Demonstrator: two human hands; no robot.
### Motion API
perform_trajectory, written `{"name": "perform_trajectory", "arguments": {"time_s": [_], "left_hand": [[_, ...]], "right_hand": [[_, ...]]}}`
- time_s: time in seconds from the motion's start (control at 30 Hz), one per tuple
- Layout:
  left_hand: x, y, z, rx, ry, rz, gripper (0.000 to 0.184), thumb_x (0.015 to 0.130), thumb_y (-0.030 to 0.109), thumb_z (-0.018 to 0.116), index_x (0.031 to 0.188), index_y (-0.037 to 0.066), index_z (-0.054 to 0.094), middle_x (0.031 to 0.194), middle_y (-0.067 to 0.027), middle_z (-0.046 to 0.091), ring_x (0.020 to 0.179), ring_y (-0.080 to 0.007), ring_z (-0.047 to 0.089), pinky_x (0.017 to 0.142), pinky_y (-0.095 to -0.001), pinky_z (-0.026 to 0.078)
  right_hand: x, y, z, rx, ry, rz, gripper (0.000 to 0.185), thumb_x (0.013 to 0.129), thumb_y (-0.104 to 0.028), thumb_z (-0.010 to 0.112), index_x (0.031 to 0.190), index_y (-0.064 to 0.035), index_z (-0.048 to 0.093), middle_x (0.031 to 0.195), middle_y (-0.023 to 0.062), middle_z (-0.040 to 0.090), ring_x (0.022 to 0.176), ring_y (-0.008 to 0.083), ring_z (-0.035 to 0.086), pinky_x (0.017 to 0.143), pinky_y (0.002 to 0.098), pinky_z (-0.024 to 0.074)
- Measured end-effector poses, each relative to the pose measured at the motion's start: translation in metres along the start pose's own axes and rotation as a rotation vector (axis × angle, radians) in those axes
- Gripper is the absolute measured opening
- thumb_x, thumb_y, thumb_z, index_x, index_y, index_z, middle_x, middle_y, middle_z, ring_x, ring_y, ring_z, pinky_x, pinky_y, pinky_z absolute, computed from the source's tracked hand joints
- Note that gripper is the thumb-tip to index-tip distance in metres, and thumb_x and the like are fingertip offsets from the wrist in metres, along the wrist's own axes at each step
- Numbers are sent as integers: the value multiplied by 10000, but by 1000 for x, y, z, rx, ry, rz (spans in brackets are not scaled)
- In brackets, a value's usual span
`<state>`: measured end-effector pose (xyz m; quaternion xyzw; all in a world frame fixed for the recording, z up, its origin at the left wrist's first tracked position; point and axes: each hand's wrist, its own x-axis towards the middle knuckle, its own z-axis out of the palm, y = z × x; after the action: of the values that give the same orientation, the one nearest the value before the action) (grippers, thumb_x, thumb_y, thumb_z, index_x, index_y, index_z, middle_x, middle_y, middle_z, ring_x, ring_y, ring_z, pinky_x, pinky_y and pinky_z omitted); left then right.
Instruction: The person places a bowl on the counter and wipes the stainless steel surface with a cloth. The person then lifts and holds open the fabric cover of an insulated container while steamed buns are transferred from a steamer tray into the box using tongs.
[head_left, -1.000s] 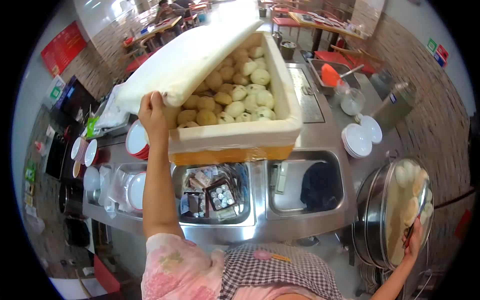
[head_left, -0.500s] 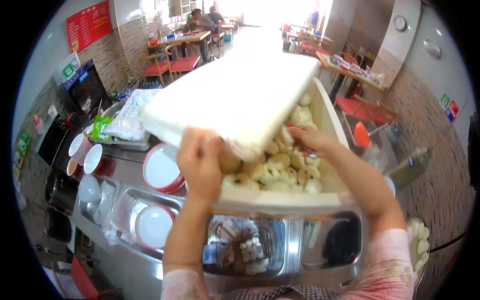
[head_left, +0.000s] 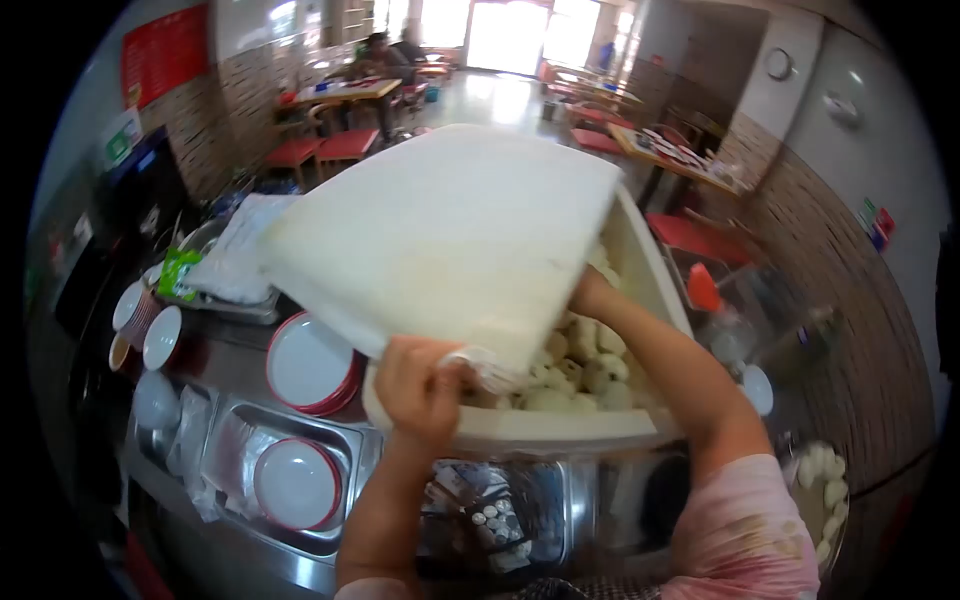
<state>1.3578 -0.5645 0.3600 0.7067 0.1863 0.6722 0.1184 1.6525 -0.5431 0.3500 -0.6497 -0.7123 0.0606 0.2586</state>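
The right hand [head_left: 592, 290] is reaching further under the thick white slab lid [head_left: 450, 230] than before, so from over here I can't tell its grip. The left hand [head_left: 418, 388] is clamping the lid's near corner, with round pale buns [head_left: 575, 375] sitting inside the cream rectangular box [head_left: 530, 425].
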Motion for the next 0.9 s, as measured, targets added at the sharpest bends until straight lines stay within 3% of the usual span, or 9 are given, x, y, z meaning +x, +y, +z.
{"name": "perform_trajectory", "arguments": {"time_s": [0.03, 0.2, 0.3, 0.37, 0.5, 0.57, 0.6, 0.7, 0.9], "left_hand": [[-1, 1, 2, 18, 11, 3, 58, 783, 78, 607, 827, 40, 610, 746, -102, 571, 641, -270, 534, 567, -357, 423], [-13, 2, 5, 102, -63, -134, 169, 927, 110, 458, 849, -4, 555, 802, -118, 537, 746, -247, 506, 705, -339, 419], [-20, -12, 9, 6, -46, -292, 220, 958, 152, 443, 913, -29, 561, 829, -108, 550, 754, -200, 511, 700, -316, 437], [-16, -1, 12, 129, -44, -146, 234, 964, 157, 442, 941, -41, 564, 832, -106, 560, 762, -198, 519, 722, -302, 442], [-21, 17, 17, 225, -121, -353, 346, 957, 288, 468, 993, -33, 591, 900, -149, 611, 821, -233, 564, 749, -329, 457], [-31, 4, 16, 342, -179, -334, 381, 959, 327, 448, 990, -23, 596, 900, -154, 612, 816, -252, 567, 737, -345, 455], [-33, 5, 20, 405, -208, -322, 398, 960, 346, 439, 988, -17, 599, 899, -157, 613, 814, -262, 569, 731, -353, 454], [-36, 38, 34, 408, -127, -44, 349, 894, 298, 535, 703, 10, 580, 671, -158, 579, 589, -307, 529, 553, -407, 443], [-41, 30, 35, 515, -163, -58, 327, 905, 275, 531, 736, 3, 598, 701, -150, 592, 638, -302, 553, 578, -384, 452]], "right_hand": [[-31, -22, -32, -325, -198, 508, 570, 794, -339, 630, 1198, 25, 458, 1066, 230, 559, 958, 351, 593, 823, 404, 480], [-233, -21, -123, -410, 143, 515, 505, 789, -337, 621, 1149, -21, 459, 1013, 211, 581, 891, 346, 592, 769, 409, 470], [-381, -26, -164, -192, 321, 838, 495, 761, -325, 621, 1105, -4, 467, 1003, 222, 570, 929, 359, 586, 796, 421, 469], [-486, -30, -175, -295, 461, 1041, 468, 763, -325, 608, 1080, -6, 480, 994, 217, 574, 960, 363, 567, 809, 423, 453], [-677, -58, -181, -475, 626, 1453, 498, 781, -371, 589, 1093, 6, 494, 1071, 241, 553, 953, 372, 572, 801, 429, 455], [-746, -85, -191, -553, 646, 1663, 545, 788, -398, 584, 1112, 30, 493, 1078, 256, 550, 954, 383, 576, 816, 429, 457], [-775, -94, -192, -587, 665, 1744, 578, 788, -414, 585, 1126, 45, 490, 1075, 263, 551, 956, 390, 576, 828, 428, 458], [-823, -105, -203, -630, 625, 1942, 641, 772, -440, 599, 1149, 64, 479, 1109, 268, 537, 988, 391, 568, 858, 422, 454], [-834, -73, -220, -579, 538, 2017, 680, 756, -439, 618, 1168, 78, 459, 1208, 253, 468, 1075, 370, 522, 881, 407, 450]]}}
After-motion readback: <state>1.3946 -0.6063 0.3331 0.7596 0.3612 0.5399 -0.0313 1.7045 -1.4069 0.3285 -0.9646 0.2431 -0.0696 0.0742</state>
